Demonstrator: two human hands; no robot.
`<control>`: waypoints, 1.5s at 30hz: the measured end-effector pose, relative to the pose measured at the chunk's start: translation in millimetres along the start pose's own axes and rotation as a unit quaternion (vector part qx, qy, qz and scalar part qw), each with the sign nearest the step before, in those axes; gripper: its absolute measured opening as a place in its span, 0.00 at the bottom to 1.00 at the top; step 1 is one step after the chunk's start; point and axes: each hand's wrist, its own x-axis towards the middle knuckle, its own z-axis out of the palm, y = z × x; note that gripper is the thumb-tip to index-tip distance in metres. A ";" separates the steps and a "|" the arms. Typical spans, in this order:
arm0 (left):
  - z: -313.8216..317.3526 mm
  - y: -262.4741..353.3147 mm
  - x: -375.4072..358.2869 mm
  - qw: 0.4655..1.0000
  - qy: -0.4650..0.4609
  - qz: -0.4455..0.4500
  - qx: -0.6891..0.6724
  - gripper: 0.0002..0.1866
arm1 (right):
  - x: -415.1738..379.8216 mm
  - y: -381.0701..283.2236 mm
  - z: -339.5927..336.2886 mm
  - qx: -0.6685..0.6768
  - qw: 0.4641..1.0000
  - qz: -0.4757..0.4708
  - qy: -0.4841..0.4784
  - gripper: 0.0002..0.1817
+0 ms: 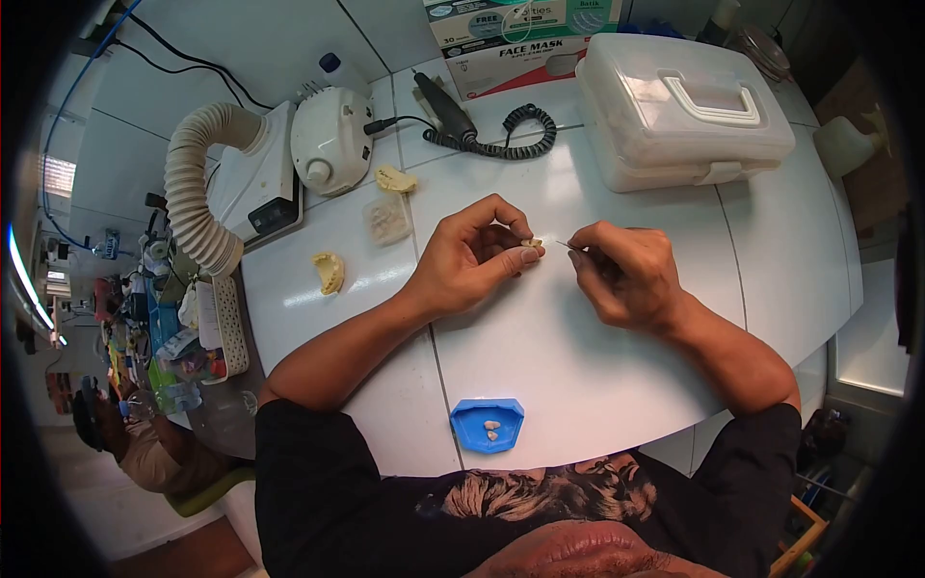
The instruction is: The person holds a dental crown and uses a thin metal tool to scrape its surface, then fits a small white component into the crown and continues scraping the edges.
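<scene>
My left hand pinches a small yellowish piece between thumb and fingers, above the white table; the piece is too small to make out fully. Just to its right, my right hand is closed on a thin metal tool. Its fine tip points toward the piece, and the fingers hide the rest. Near my chest, a blue dish holds small pinkish-white pieces. Left of my left hand lie a yellow plaster dental cast, another yellow cast and a small clear container with pale contents.
Behind my hands are a handpiece with a coiled cord, its white control unit, and face mask boxes. A ribbed hose stands at left, a white carry case at right. Another person sits far left.
</scene>
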 end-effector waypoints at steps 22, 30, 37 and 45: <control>6.8 7.7 -4.4 0.999 -0.009 -0.015 0.044 0.07 | -1.1 1.4 0.9 -0.008 1.000 -0.003 -0.028 0.08; 6.9 7.7 -4.9 0.998 -0.005 -0.009 0.059 0.08 | -0.5 1.4 0.6 -0.014 0.999 -0.011 -0.034 0.08; 6.4 9.7 -5.4 0.997 0.001 -0.029 0.071 0.09 | -0.8 1.3 0.5 -0.013 0.999 -0.001 -0.042 0.08; 6.6 7.8 -5.5 0.996 0.000 -0.021 0.082 0.10 | 0.2 0.7 0.5 -0.014 0.999 -0.005 -0.041 0.08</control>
